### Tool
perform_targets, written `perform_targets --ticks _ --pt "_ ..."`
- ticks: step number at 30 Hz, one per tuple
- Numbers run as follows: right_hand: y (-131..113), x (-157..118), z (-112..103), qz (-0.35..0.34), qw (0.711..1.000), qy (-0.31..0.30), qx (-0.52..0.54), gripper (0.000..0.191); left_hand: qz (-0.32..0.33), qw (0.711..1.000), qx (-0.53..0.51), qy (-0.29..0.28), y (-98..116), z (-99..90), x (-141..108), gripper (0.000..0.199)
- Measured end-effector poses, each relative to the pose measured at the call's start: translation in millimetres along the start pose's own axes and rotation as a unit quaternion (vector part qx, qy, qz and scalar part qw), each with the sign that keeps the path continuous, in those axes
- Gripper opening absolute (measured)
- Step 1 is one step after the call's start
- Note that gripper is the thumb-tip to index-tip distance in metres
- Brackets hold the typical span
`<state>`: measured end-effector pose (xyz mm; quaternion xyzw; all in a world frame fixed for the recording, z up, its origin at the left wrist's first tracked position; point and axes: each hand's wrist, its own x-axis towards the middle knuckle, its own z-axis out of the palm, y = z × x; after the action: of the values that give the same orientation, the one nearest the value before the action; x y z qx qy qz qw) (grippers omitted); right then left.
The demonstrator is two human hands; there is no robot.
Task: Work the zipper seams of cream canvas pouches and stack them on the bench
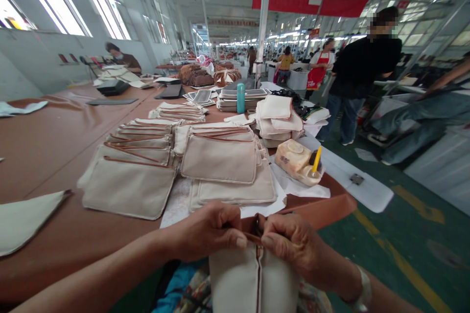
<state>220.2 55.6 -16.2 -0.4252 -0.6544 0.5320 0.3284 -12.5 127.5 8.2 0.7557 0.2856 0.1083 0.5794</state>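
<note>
A cream leather piece [235, 279] with a brown seam down its middle lies over my lap, its top edge at the table's front edge. My left hand [211, 231] pinches the brown-trimmed top edge left of the seam. Just right of the seam, my right hand [293, 239], with a light bracelet on the wrist, pinches the same edge. A small dark opening shows between the two hands. Beyond them lie a fanned stack of cream pouches [128, 183] and another stack [220, 156], both with brown edging.
A glue container [293, 156] with a yellow-handled tool [317, 160] stands at the table's right edge. Farther back are a teal bottle [240, 98] and folded cream pieces [278, 112]. A person in black [365, 68] stands in the right aisle; another person [123, 58] sits far left.
</note>
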Motion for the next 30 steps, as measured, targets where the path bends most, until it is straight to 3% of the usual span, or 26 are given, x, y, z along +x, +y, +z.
perform_targets --ticks 4,7,9,13,17,19,22,25,30 --pt "0.9 -1.8 -0.7 -0.012 1.0 0.006 0.004 0.043 -0.001 0.995 -0.088 -0.056 -0.9 -11.3 1.7 0.048" --pt "-5.4 1.2 0.0 -0.021 1.0 -0.006 -0.005 0.043 -0.029 0.992 -0.063 -0.103 12.4 -18.3 5.5 0.049" --pt "-9.9 3.8 1.2 -0.033 0.999 -0.016 -0.014 0.041 -0.024 0.995 -0.031 -0.097 23.0 -18.1 7.9 0.052" --pt "-7.8 6.4 5.1 -0.017 1.0 0.009 -0.018 0.046 -0.047 0.995 -0.031 -0.08 29.8 -3.6 10.0 0.047" --pt "2.8 2.5 2.5 0.001 0.996 0.094 0.001 0.042 -0.1 0.975 -0.187 -0.068 18.8 13.8 6.2 0.043" --pt "3.2 -2.7 -2.3 -0.053 0.985 0.159 -0.048 0.028 -0.112 0.96 -0.254 -0.045 13.2 18.7 3.5 0.039" --pt "-3.7 -13.1 -7.4 -0.2 0.937 0.221 -0.181 0.009 -0.12 0.945 -0.302 -0.031 8.2 21.2 0.6 0.036" --pt "-12.1 -21.4 -3.8 -0.281 0.9 0.199 -0.268 0.017 -0.119 0.94 -0.319 -0.025 6.6 21.6 0.0 0.036" --pt "-15.0 -21.2 8.0 -0.312 0.869 0.162 -0.349 0.019 -0.115 0.933 -0.34 -0.009 9.8 25.7 1.1 0.036"
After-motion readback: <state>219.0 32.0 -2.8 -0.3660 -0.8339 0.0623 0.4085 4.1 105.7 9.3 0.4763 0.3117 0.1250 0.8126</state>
